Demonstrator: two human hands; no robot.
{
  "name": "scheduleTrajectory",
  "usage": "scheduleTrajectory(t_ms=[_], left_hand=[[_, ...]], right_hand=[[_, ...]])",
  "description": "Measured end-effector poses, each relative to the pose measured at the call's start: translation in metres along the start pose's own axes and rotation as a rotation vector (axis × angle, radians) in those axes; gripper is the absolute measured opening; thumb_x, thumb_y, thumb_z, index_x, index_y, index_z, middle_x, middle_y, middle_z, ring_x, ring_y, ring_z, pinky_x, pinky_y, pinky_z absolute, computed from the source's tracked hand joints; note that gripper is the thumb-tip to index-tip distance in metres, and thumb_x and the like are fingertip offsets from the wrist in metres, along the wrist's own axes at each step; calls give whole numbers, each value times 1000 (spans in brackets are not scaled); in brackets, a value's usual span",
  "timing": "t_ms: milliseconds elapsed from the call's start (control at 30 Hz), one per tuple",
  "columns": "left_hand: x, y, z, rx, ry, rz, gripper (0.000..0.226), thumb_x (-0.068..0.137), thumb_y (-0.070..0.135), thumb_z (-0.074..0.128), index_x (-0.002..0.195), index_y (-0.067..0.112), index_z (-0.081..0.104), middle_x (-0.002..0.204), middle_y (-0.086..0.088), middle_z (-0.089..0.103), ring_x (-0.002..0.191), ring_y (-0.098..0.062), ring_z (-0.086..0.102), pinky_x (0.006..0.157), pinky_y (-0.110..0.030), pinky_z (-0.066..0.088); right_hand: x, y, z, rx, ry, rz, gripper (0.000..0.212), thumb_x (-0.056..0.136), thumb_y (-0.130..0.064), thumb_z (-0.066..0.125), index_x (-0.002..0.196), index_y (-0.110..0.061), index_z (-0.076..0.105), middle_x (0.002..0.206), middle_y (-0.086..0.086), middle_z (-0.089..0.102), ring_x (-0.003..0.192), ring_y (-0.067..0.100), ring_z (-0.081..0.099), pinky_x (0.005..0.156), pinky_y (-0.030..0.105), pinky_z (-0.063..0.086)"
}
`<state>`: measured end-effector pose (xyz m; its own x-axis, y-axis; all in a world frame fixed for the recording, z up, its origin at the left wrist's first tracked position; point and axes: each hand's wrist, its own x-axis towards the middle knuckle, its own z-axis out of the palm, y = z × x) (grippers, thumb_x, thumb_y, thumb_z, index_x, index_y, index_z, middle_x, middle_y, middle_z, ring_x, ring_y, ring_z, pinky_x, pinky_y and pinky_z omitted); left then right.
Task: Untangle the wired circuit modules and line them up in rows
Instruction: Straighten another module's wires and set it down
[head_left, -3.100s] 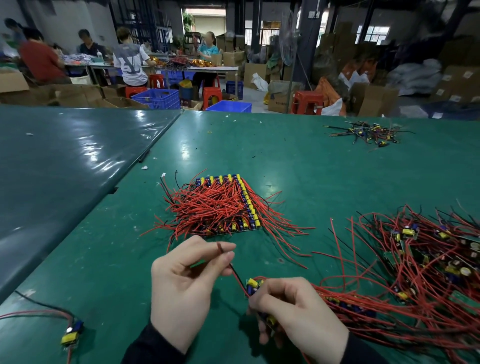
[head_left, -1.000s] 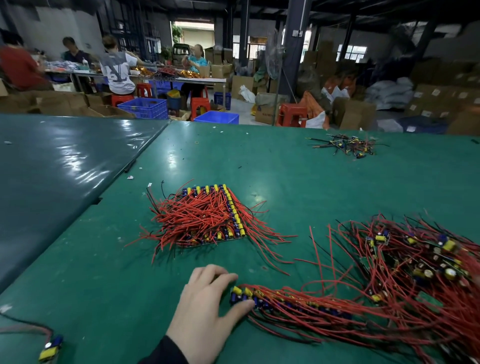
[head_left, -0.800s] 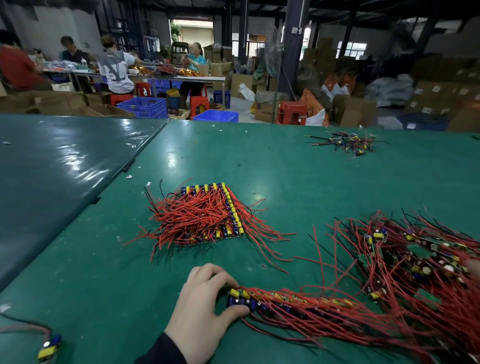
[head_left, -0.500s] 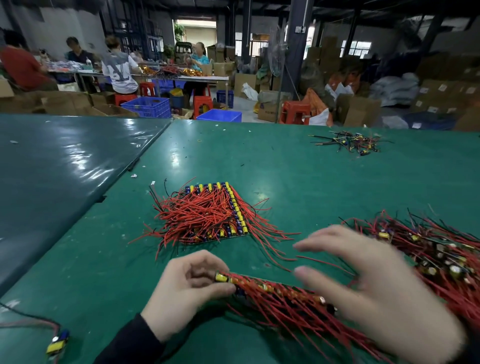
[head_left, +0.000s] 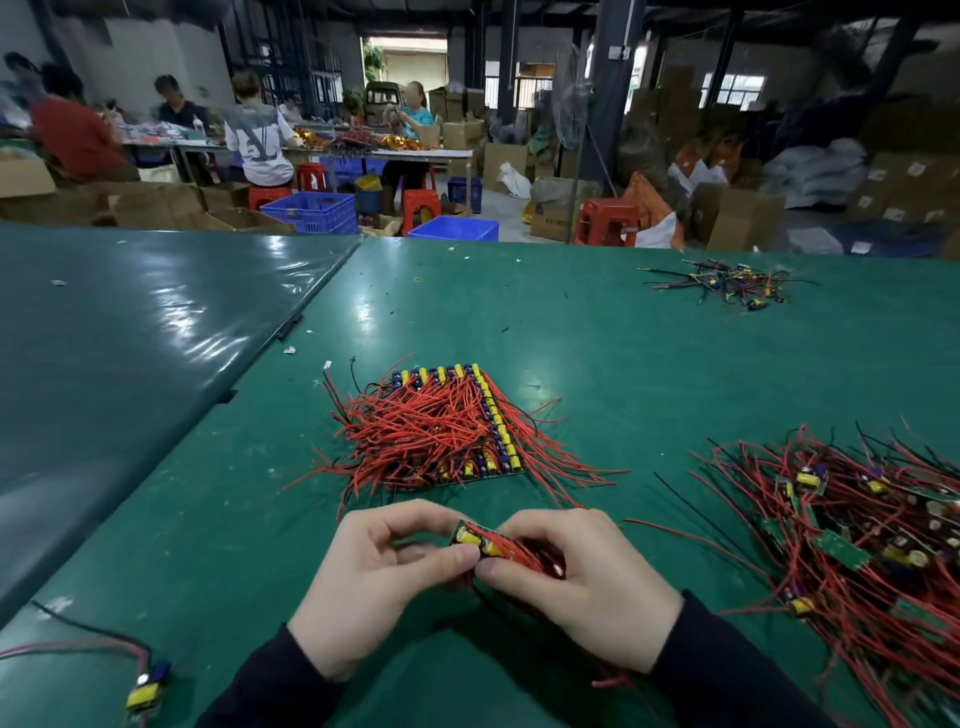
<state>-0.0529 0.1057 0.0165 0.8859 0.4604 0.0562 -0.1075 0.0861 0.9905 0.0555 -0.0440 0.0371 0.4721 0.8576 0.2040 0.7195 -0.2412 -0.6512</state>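
**Both hands grip one bundle of modules near the front of the tabletop**

The left hand (head_left: 376, 582) and the right hand (head_left: 582, 587) meet over the green tabletop (head_left: 597, 364), fingers and thumbs curled round a small bundle of modules (head_left: 498, 545) held between them. Yellow capacitors show at the bundle's upper end, just above the two thumbs; red wires run from it under the right palm — how many modules it holds cannot be told. Both wrists wear dark sleeves.

Just beyond the hands lies the arranged stack of modules (head_left: 452, 426), its yellow and blue parts lined along the far and right edges, red wires fanned out to both sides. Well to the right sprawls the tangled pile (head_left: 857, 530) — red and black wires, green boards and yellow capacitors mixed together, reaching to the picture's right edge.

Near the lower left corner a lone module (head_left: 148, 686) lies apart with its red and black leads trailing left. Far across the tabletop sits a small heap of dark-wired pieces (head_left: 727, 283). A darker, glossy sheet (head_left: 130, 338) covers the surface to the left. Behind, people sit at a distant table among blue crates (head_left: 311, 210), red stools and cardboard boxes.
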Motion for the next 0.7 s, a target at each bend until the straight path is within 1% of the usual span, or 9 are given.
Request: scheduleTrajectory(t_ms=[33, 100, 267, 367, 433, 533, 633, 667, 700], left_hand=[[0, 0, 1, 10, -12, 8, 24, 60, 7, 79, 79, -5, 70, 80, -25, 69, 67, -26, 61, 62, -26, 54], [0, -1, 2, 4, -30, 17, 20, 65, 4, 81, 79, -5, 70, 78, -22, 69, 66, -24, 62, 61, -24, 54], [0, 0, -1, -57, -87, -44, 13, 66, 1, 79, 76, -2, 71, 75, -19, 67, 61, -22, 62, 59, -24, 55], [-2, 2, 0, -136, -115, -83, 15, 60, 4, 72, 74, 0, 71, 82, -12, 68, 59, -22, 63, 55, -25, 55], [-3, 4, 1, -168, -140, -102, 13, 59, 4, 71, 72, 1, 71, 82, -8, 68, 57, -21, 63, 52, -25, 53], [-4, 7, -1, -180, -176, -117, 11, 60, 3, 70, 72, 0, 71, 82, -6, 67, 58, -22, 64, 54, -25, 54], [-4, 6, -4, -188, -200, -127, 8, 65, -4, 73, 72, -1, 70, 83, -7, 65, 60, -22, 64, 54, -26, 54], [-3, 6, -5, -200, -214, -133, 9, 66, -4, 75, 73, -1, 71, 83, -8, 65, 60, -22, 64, 54, -26, 54], [-3, 5, -5, -219, -232, -147, 12, 66, 1, 78, 76, -2, 71, 83, -10, 65, 60, -21, 64, 54, -26, 54]], right_hand=[[-1, 1, 0, 73, 23, 15, 22, 81, -43, 66, 82, -21, 67, 69, -8, 66, 64, 4, 57, 66, 34, 48], [-2, 2, 0, 159, 28, 33, 18, 81, -38, 69, 83, -20, 69, 73, -6, 69, 67, 6, 61, 69, 38, 50], [-5, 0, -3, 147, 12, -30, 25, 82, -44, 62, 84, -20, 70, 70, -5, 66, 64, 13, 58, 67, 41, 49], [-6, 1, -4, 148, 19, -47, 25, 82, -42, 63, 85, -19, 71, 71, -2, 68, 66, 16, 59, 68, 41, 49], [-7, 1, -5, 156, 13, -61, 22, 82, -39, 64, 83, -18, 71, 70, -2, 67, 64, 15, 58, 67, 40, 49], [-8, 0, -6, 162, -5, -86, 20, 82, -36, 65, 81, -18, 70, 69, -2, 66, 62, 12, 55, 66, 38, 48], [-8, 0, -7, 180, -26, -96, 15, 84, -30, 68, 81, -15, 71, 69, 0, 67, 63, 7, 54, 66, 37, 48], [-8, 0, -8, 198, -40, -97, 13, 84, -27, 68, 81, -15, 71, 70, 0, 67, 64, 6, 54, 67, 37, 49], [-8, -1, -10, 236, -65, -97, 10, 85, -25, 68, 81, -16, 71, 71, -1, 68, 65, 5, 54, 68, 34, 49]])
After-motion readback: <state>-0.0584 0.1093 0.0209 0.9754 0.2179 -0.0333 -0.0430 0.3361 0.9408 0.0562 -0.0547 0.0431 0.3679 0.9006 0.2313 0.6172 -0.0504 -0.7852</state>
